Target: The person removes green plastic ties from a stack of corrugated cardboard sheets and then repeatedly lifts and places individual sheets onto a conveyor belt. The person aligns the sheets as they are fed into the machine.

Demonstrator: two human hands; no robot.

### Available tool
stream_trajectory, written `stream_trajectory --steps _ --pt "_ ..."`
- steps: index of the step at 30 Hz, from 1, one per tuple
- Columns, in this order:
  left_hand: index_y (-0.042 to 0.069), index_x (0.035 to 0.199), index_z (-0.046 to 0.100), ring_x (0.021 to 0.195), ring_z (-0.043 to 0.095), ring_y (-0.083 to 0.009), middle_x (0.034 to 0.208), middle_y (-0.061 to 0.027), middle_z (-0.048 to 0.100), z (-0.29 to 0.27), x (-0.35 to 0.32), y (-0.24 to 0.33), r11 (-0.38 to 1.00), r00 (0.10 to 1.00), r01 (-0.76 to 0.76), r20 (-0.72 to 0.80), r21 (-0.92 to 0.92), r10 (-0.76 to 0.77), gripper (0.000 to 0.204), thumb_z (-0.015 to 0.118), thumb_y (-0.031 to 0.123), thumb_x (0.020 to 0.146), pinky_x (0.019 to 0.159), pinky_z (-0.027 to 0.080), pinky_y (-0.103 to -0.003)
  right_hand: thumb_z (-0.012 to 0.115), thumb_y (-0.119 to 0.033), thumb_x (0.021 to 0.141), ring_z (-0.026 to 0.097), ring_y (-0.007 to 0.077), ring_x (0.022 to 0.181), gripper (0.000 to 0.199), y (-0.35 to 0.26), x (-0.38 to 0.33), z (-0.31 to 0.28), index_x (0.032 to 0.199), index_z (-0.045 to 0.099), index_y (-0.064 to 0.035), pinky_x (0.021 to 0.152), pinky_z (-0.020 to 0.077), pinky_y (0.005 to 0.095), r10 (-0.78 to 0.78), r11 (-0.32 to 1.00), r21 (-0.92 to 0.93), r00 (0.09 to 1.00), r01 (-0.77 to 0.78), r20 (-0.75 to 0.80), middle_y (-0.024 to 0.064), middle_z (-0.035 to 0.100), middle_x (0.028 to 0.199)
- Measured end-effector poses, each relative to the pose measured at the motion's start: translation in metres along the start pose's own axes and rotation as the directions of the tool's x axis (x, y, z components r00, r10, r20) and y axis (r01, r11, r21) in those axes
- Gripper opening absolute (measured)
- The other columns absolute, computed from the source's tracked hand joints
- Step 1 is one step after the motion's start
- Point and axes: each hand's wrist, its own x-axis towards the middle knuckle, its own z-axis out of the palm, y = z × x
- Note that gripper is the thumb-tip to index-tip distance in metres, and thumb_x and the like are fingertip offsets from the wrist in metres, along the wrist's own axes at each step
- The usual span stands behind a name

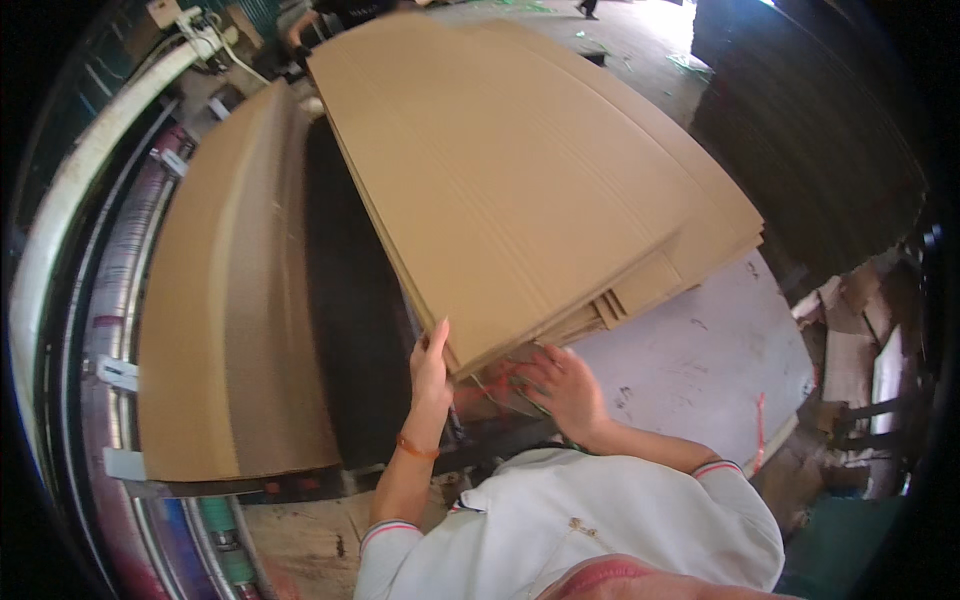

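A stack of brown cardboard sheets (520,180) lies in front of me, creased along its length, its layers a little fanned out at the near right. My left hand (430,370) grips the stack's near left corner, thumb at the edge and the other fingers mostly hidden. By the near edge, my right hand (562,388) has its fingers spread, slightly blurred; whether the fingertips touch the cardboard I cannot tell. Thin red and green strands (500,382) show between my hands. To the left, another cardboard sheet (250,300) with bent creases lies on the machine.
A long machine with rollers (125,260) and a white rail (95,150) runs along the left. Under the stack's right side is a pale grey surface (690,350). At the far end stands a person in dark clothes (345,12). Cardboard scraps (850,340) lie at right.
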Motion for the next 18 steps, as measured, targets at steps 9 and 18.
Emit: stream_trajectory --steps 9,18 --pt "-0.006 0.130 0.047 0.112 0.057 -0.0193 0.122 -0.0136 0.059 -0.084 -0.067 0.095 0.923 0.996 -0.091 0.044 0.374 0.080 0.061 0.070 0.029 0.087 0.098 0.044 -0.031 0.043 -0.071 0.089 0.051 0.0295 0.120 0.074 -0.015 0.051 -0.080 0.128 0.047 -0.0073 0.098 0.0340 0.0634 -0.018 0.984 0.176 0.987 -0.011 0.162 0.0136 0.055 0.132" --pt "-0.006 0.126 0.051 0.108 0.058 -0.0180 0.118 -0.0130 0.060 -0.087 -0.152 0.171 0.841 0.979 -0.194 0.049 0.505 0.197 0.061 0.073 0.032 0.083 0.093 0.045 -0.031 0.048 -0.071 0.086 0.043 0.0310 0.129 0.082 -0.031 0.031 -0.015 0.144 0.034 -0.0144 0.088 0.0514 0.0500 -0.209 0.912 0.378 0.974 0.162 0.088 0.0115 0.042 0.143"
